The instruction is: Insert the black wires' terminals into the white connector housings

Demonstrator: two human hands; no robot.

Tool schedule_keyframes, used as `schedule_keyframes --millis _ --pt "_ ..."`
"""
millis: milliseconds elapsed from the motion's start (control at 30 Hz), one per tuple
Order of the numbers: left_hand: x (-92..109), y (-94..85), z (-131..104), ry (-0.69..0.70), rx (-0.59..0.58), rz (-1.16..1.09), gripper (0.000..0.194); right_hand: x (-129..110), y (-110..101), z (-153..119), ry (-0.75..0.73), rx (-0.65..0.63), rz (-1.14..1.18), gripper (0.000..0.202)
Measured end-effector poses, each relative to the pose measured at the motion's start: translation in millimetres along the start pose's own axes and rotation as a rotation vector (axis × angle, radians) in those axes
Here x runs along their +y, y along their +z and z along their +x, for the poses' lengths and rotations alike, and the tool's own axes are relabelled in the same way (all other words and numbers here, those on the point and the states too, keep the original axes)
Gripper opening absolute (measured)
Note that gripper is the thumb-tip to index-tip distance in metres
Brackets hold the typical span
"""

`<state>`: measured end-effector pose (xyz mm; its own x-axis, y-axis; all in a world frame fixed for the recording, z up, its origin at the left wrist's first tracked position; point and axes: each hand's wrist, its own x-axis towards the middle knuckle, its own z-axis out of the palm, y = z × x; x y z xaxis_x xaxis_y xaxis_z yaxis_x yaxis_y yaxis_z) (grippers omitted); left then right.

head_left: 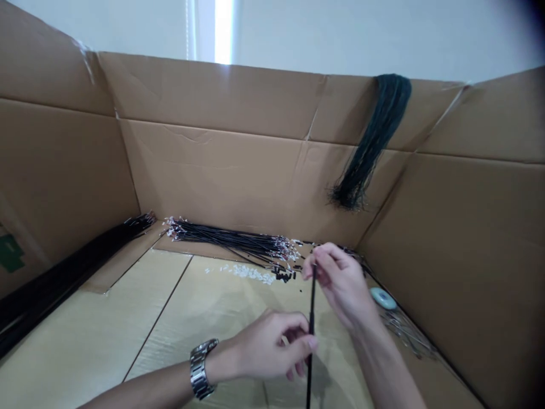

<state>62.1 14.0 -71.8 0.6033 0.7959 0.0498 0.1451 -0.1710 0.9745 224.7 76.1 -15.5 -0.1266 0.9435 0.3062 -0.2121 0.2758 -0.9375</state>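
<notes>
A thin black cable [313, 298] stands nearly upright between my hands, its lower end running out of the frame. My left hand [276, 346], with a metal watch on the wrist, pinches it low down between thumb and fingers. Higher up, my right hand [336, 278] has its fingertips closed at the cable's top end. Whatever tiny part may sit in those fingertips is hidden. Just beyond my right hand lie small black tube pieces [284, 275] and a scatter of small white pieces [251, 274].
Cardboard walls [213, 170] enclose the table [204, 318]. A bundle of black cables [230, 238] with white ends lies along the back; longer black strands [63, 267] lie left. Dark green threads [374, 142] hang over the back wall. A pale round object [383, 298] and metal tools [406, 332] lie right.
</notes>
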Motion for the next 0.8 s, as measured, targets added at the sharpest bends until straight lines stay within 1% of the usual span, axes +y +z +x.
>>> schedule_keyframes --millis 100,200,267,367,433,533,600,667,733,767,800 --pt "-18 -2.2 3 -0.046 0.034 -0.016 0.034 21 19 -5 0.151 -0.056 0.105 0.030" --pt "-25 -7.3 0 -0.083 0.021 0.001 0.033 31 29 -15 0.238 -0.053 0.144 0.034" --pt "-25 -8.0 -2 -0.040 0.080 -0.090 0.034 34 34 -24 0.266 -0.036 0.159 0.036" --pt "-21 -2.2 1 0.064 0.221 -0.257 0.038 35 39 -37 0.302 -0.028 0.155 0.035" --pt "-20 7.9 1 0.070 0.234 -0.314 0.041 30 38 -44 0.288 -0.007 0.161 0.032" --pt "-23 31.7 -7 0.016 0.165 -0.382 0.049 12 28 -48 0.187 0.072 0.216 0.027" --pt "-26 48.7 -16 -0.025 0.088 -0.421 0.054 -8 15 -48 0.110 0.149 0.268 0.023" --pt "-25 60.5 -25 -0.087 0.003 -0.427 0.057 -29 -2 -47 0.014 0.247 0.338 0.018" --pt "-15 63.4 -34 -0.106 -0.078 -0.294 0.056 -50 -20 -47 -0.053 0.304 0.368 0.015" --pt "-7 61.2 -39 -0.079 -0.103 -0.166 0.050 -58 -29 -47 -0.077 0.323 0.356 0.014" --pt "4 57.0 -45 -0.025 -0.103 -0.001 0.042 -65 -37 -48 -0.095 0.339 0.328 0.013"
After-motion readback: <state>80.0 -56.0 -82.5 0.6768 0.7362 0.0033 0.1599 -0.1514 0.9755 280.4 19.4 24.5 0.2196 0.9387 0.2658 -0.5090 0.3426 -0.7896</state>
